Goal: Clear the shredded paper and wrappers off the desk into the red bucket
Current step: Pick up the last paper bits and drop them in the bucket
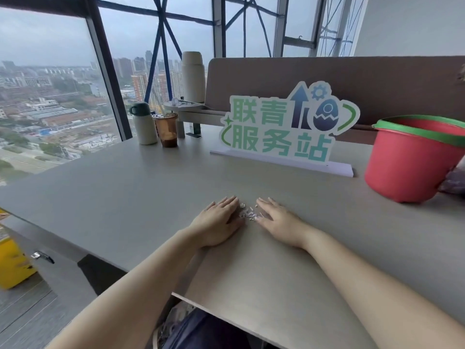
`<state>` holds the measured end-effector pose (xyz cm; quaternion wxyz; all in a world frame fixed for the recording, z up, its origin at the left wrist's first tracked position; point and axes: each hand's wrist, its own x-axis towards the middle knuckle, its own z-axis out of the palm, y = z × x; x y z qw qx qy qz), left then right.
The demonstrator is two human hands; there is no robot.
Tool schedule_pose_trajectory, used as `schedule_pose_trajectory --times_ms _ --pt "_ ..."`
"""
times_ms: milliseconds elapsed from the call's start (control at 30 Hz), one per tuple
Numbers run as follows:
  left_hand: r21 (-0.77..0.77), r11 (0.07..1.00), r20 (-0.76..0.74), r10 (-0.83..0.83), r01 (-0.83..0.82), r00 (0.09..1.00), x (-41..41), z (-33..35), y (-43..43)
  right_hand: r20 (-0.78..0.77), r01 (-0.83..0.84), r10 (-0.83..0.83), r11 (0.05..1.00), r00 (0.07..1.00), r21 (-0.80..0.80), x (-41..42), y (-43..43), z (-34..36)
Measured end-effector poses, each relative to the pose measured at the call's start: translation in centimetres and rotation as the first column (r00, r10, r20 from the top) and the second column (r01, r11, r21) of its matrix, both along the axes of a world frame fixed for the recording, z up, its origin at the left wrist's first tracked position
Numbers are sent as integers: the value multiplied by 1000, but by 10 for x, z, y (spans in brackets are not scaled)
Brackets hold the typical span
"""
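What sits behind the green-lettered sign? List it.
Behind the sign, a brown divider panel runs along the desk back edge. The strip of panel directly behind the sign is covered, so anything there stays unseen.

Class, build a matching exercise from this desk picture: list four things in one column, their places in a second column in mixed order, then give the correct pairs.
Things
1. shredded paper
2. red bucket
3. plastic cup
4. sign

Places
A. far side of the desk, beside a white flask
B. between the left hand and the right hand
C. at the desk's right edge
D. standing against the brown partition, middle of the desk

Pairs: 1-B, 2-C, 3-A, 4-D
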<state>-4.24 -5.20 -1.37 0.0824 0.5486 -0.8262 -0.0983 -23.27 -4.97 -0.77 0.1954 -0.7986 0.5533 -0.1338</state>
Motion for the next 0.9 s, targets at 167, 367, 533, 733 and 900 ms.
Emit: schedule_pose_trajectory --times_ms 167,367,533,733,900 --pt "6 1000 -166 -15 17 986 11 2 -15 29 -6 7 999 1000 -44 -18 -12 4" --pt "-107 994 -219 -10 -14 976 7 -5 -24 79 35 -27 995 996 -96 -19 -23 -4" --pt "-153 988 -261 -29 -12 965 6 -6 -24 183 34 -6 988 983 -149 -19 -23 -10" --pt "-173 985 -242 -43 1 969 7 -8 -21 73 22 -12 990 997 -139 -16 -20 -6" --pt "-196 980 -288 -40 -18 957 7 -6 -15 229 28 14 983 973 -181 -16 -16 -10"
